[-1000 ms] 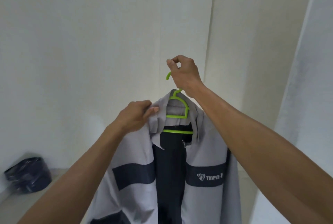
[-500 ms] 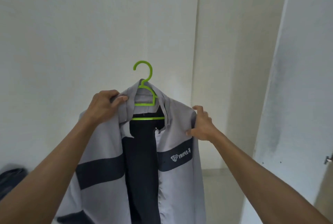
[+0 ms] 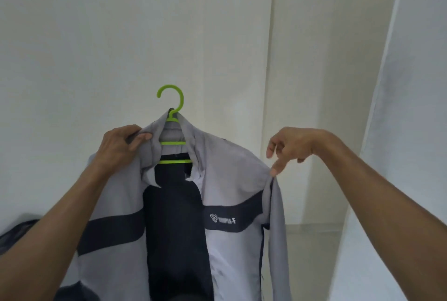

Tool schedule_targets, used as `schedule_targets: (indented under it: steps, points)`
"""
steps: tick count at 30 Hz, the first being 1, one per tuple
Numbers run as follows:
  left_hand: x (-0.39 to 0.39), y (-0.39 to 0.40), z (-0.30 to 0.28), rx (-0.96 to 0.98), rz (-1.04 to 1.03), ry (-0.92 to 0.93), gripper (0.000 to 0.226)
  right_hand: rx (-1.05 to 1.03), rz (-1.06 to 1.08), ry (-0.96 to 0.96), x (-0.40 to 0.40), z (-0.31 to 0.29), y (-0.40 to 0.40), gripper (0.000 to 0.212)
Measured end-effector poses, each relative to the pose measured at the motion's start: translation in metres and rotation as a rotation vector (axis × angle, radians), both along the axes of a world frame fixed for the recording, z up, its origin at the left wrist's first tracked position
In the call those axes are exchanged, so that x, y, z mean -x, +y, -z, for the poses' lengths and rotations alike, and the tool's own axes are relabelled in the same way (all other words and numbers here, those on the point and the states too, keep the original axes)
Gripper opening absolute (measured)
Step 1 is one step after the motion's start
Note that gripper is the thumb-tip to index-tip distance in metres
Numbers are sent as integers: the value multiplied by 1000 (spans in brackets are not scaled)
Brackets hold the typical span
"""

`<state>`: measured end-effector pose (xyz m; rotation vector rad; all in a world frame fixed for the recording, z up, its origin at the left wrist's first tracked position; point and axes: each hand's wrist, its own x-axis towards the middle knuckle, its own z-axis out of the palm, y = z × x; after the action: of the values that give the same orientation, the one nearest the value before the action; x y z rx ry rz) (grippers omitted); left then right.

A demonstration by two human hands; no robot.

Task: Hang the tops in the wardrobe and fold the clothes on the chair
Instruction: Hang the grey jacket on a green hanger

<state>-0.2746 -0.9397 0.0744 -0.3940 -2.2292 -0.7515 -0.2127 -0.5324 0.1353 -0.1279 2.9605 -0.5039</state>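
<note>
A grey and navy jacket [image 3: 225,204] hangs on a lime green hanger [image 3: 172,116], held up in front of a pale wall [image 3: 96,46]. The left hand [image 3: 118,145] clenches the collar at nine o'clock of the hanger's neck, fingers curled into the cloth. At three o'clock, the right hand [image 3: 292,145] hangs loose, one fingertip just touching the shoulder seam, grasping nothing. A dark bag [image 3: 14,235] sits at eight o'clock, low.

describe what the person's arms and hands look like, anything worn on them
Both arms are bare up to the frame's edge: no sleeves, cuffs or gloves show. The left hand and the right hand carry no ring, watch, band or marking that can be seen. Nails look short and plain.
</note>
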Motion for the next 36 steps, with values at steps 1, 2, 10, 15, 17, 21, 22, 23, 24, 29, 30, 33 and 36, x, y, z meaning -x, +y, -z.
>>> schedule_targets:
  steps: [1, 2, 10, 15, 17, 21, 22, 23, 24, 29, 30, 33, 36]
  points:
    - [-2, 4, -3, 3, 19, 5, 25, 10, 8, 54, 2, -2, -5, 52]
    - [-3, 8, -6, 6, 39, 8, 25, 31, 5, 132, 7, -1, -11, 59]
    - [-7, 12, -21, 22, 83, 39, 28, 236, -124, 267, 32, 53, -27, 37]
    - [-8, 5, -14, 18, 53, 36, 26, 195, -67, 323, 26, 52, -21, 36]
    - [-7, 5, -10, 22, 46, 28, 25, 129, -66, 295, 23, 43, -17, 32]
    - [-5, 9, -3, -18, 65, -21, 30, 84, -122, 231, 12, 11, -18, 56]
    - [-5, 15, -2, -27, 87, -32, 31, 118, -160, 259, 13, 9, -25, 50]
    - [-5, 21, -2, -30, 109, -37, 33, 112, -206, 301, 15, 10, -32, 36]
    - [-6, 28, -2, -32, 130, -41, 34, 91, -244, 354, 16, 14, -42, 23]
    - [-5, 35, -12, -37, 184, -71, 40, 231, -219, 601, 22, 43, -62, 41]
    - [-6, 37, -14, -24, 191, -77, 41, 185, -209, 635, 22, 43, -61, 41]
    - [-9, 42, -18, -53, 247, -126, 45, 155, -192, 701, 23, 40, -57, 43]
    - [-9, 45, -23, -30, 266, -184, 49, 181, -158, 760, 24, 37, -46, 43]
